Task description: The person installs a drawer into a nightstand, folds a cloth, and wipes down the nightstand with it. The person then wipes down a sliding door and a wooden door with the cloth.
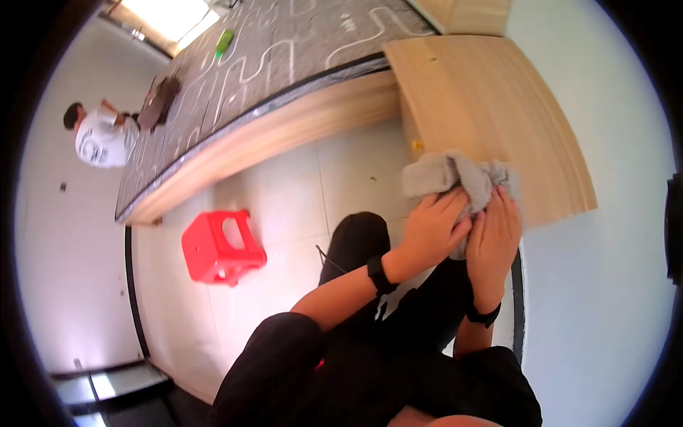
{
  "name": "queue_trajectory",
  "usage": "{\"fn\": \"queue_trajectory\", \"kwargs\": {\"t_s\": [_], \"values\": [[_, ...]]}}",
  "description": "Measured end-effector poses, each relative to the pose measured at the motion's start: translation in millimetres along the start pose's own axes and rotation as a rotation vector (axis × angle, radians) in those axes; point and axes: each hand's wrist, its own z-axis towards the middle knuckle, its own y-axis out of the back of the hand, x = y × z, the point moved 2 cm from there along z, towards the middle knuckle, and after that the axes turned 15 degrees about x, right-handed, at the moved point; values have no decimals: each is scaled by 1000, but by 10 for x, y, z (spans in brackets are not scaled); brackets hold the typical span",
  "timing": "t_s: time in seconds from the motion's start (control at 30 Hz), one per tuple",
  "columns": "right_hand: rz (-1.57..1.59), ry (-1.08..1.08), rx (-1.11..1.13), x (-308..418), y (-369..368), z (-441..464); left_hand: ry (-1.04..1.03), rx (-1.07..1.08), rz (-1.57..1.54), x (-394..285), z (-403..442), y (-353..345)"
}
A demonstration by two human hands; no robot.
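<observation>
A grey cloth (434, 174) lies bunched at the near edge of a light wood cabinet top (491, 107). My left hand (435, 226) grips the cloth from the left, its fingers bent into the folds. Close beside it, my right hand (494, 238) presses on the cloth's right part with fingers together and pointing away from me. Parts of the fingertips are hidden in the fabric. Each wrist wears a black band.
Left of the cabinet runs a bed with a wooden side rail (284, 128) and a grey patterned mattress (284, 53). A green bottle (224, 43) lies on it. A red stool (220, 245) stands on the tiled floor. A person in a white shirt (107, 140) is beyond the bed.
</observation>
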Motion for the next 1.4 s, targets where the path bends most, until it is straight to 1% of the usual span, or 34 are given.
{"fn": "queue_trajectory", "kwargs": {"t_s": [0.03,0.07,0.13,0.17,0.23,0.27,0.33,0.37,0.43,0.47,0.5,0.53,0.57,0.6,0.63,0.67,0.7,0.73,0.77,0.8,0.87,0.9,0.93,1.0,1.03,1.07,1.1,1.13,1.17,1.2,1.27,1.3,1.37,1.4], "values": [[11,8,-6,-22,-33,-34,-34,-33,5,9,-42,-18],[17,28,21,-40,-58,-53,-4,-48,3,23,-78,-28],[10,85,-29,-58,-40,-91,-46,-47,-6,-54,-151,-5],[-6,110,-3,-66,-15,-116,-30,-59,-17,-103,-231,-22],[-7,140,-20,-118,-44,-183,-8,4,25,-152,-302,-26],[2,154,-48,-123,-76,-209,-15,-12,25,-150,-308,-35],[11,144,-77,0,-104,-300,-150,-95,93,-140,-428,23],[0,161,-72,25,-98,-350,-154,-104,77,-77,-517,67],[-26,180,-79,65,-96,-434,-268,-32,23,27,-591,167],[-1,156,-49,150,-123,-482,-289,-40,14,94,-660,260],[43,132,-6,158,-166,-546,-286,12,-95,133,-725,277],[15,133,-42,296,-250,-528,-327,57,-202,217,-729,427],[249,100,-107,464,-360,-539,-353,52,-202,256,-804,574],[500,65,-149,552,-440,-595,-289,174,-264,226,-887,593],[783,-26,-282,902,-607,-518,-262,303,-300,367,-926,817],[962,-48,-336,1188,-686,-432,-277,307,-290,503,-978,970],[907,3,-257,1261,-672,-415,-113,473,-491,613,-1022,907],[856,57,-205,1516,-779,-319,44,650,-669,859,-1106,1025],[883,95,-190,1711,-924,-281,205,657,-1043,1064,-1248,1066],[883,94,-190,1718,-922,-268,206,657,-1043,1124,-1237,1032],[789,172,35,2227,-1161,-154,353,404,-1712,1534,-1337,1336],[835,163,15,2229,-1177,-157,449,378,-1730,1556,-1330,1316],[829,162,-13,2446,-1263,-48,439,405,-1717,1724,-1378,1485],[322,402,281,2658,-1246,129,477,40,-1862,1897,-1473,1528],[218,513,323,2825,-1197,286,374,94,-1807,2036,-1567,1883],[202,506,318,2888,-1167,411,459,225,-1654,2302,-1683,2000],[213,494,319,2843,-1115,491,496,64,-1645,2279,-1707,1992],[200,478,311,2833,-1073,666,322,-244,-1439,2221,-1682,2341],[89,515,277,2826,-987,808,363,-183,-1386,2362,-1776,2485],[90,516,276,2802,-846,925,363,-184,-1385,2388,-1809,2617],[26,551,298,2778,-760,1141,359,-284,-1017,2501,-1827,2883],[60,525,322,2766,-837,1213,405,-265,-1010,2611,-1850,2921],[176,534,371,2787,-832,1362,246,-355,-939,2665,-1753,3028],[194,536,383,2743,-967,1490,266,-359,-930,2717,-1666,3046]]}}
